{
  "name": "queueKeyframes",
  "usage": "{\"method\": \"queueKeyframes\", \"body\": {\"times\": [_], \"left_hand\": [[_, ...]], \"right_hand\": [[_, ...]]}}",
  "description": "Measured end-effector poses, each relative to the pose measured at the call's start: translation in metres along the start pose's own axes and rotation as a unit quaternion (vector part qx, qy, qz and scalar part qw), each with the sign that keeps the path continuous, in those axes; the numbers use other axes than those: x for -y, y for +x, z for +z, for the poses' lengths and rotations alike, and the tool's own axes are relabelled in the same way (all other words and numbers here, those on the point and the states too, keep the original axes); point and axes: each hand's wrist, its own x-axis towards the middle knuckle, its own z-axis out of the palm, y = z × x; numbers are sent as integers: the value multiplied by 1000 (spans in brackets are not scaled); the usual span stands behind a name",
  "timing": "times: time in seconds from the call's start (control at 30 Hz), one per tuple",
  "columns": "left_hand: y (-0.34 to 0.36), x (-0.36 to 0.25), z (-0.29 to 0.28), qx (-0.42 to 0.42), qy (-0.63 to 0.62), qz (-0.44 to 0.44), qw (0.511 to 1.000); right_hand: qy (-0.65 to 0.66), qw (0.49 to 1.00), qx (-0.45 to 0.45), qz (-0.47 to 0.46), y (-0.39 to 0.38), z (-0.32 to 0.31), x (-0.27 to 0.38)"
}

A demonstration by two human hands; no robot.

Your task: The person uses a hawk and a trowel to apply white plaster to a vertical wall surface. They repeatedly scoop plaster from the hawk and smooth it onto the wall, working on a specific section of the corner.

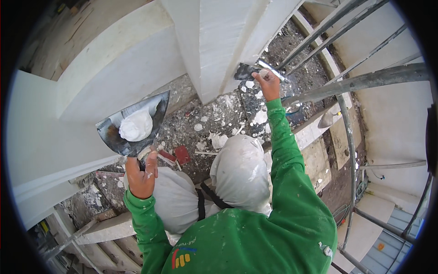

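My left hand (pixel 142 177) is closed round the handle of a wide, curved-edged plastering trowel (pixel 109 134). A heap of white plaster (pixel 136 125) rests on its dark metal blade. Farther off to the right, my right hand (pixel 268 84) grips a smaller putty knife (pixel 245 72). That dark blade lies at the edge of the white column (pixel 219 50); whether it touches the surface I cannot tell. A pale, shiny strip (pixel 273 71) shows just beyond my right fingers.
Metal scaffold tubes (pixel 374 80) stand along the right. Plaster scraps litter the dark floor (pixel 200 123), with reddish pieces (pixel 182 155) near my knees. A small trowel (pixel 325 119) lies on a beam at right. A curved white wall (pixel 123 64) rises at left.
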Motion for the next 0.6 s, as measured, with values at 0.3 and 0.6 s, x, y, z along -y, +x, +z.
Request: {"method": "queueKeyframes", "body": {"times": [0.3, 0.6], "left_hand": [[-1, -5, 9, -5, -27, -13, 1000], [-2, 1, 5, 9, -11, -18, 1000]], "right_hand": [[-24, 994, -97, -49, 2, 18, -1], [-61, 989, -121, -54, -26, -13, -8]]}}
